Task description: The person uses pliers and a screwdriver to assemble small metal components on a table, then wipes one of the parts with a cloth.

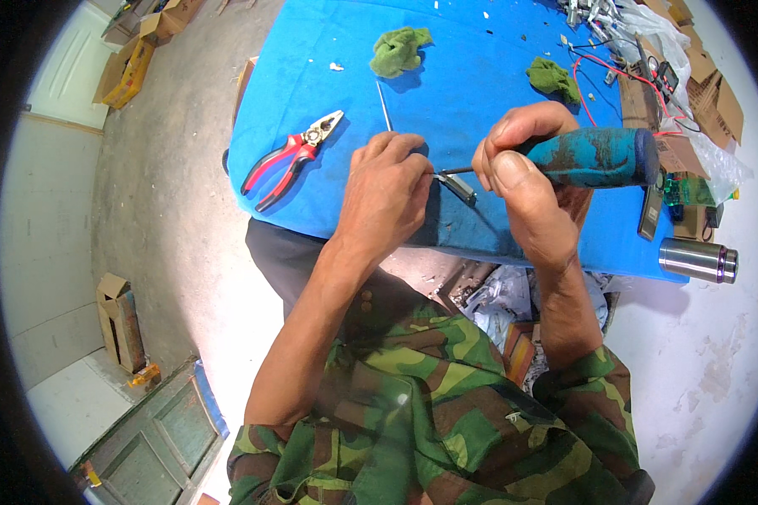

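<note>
My right hand is wrapped round a screwdriver with a thick, worn teal handle. Its thin dark shaft points left, the tip close to my left fingers. My left hand is closed, its fingertips pinching the end of a small silvery metal part at the screwdriver's tip; the fingers hide much of that end. Beyond my left knuckles a thin metal rod sticks out, its near end hidden. Left of this hand lie pliers with red and black handles, jaws pointing away.
A blue cloth covers the table. Two green rags lie toward the far side. At the right are red wires, metal pieces, plastic bags and cardboard. A steel flask lies at the right edge.
</note>
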`<state>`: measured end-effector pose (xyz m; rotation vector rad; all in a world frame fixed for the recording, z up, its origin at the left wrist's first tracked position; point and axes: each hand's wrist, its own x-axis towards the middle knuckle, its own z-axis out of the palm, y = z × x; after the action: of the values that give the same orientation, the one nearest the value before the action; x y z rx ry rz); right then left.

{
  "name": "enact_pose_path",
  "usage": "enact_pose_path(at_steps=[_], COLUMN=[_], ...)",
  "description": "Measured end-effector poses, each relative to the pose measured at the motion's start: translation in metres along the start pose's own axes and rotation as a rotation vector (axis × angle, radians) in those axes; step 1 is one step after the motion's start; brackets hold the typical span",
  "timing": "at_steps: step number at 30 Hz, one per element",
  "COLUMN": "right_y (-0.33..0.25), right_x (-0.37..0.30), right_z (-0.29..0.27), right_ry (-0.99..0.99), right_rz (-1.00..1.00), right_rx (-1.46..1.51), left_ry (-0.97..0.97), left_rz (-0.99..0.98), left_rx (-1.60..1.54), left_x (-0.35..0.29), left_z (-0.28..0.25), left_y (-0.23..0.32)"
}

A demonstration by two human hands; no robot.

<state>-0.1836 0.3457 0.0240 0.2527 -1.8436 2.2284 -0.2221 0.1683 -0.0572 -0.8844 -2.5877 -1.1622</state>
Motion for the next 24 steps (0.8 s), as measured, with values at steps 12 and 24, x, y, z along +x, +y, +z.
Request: enact_pose_path(at_steps=[12, 24], right_y=[0.0, 0.001], right_x=[0.0, 0.007], right_z=[0.014, 0.025], right_ry=[0.104, 0.073], right_rz=[0.03, -0.042], right_rx=[-0.093, -0.219], left_ry=[0.027, 0.064], left_rz=[0.019, 0.016], left_rx=[-0.006, -0.066], left_x=[-0.001, 0.001], left_z=[0.005, 0.01], left_y=[-0.004, -0.006])
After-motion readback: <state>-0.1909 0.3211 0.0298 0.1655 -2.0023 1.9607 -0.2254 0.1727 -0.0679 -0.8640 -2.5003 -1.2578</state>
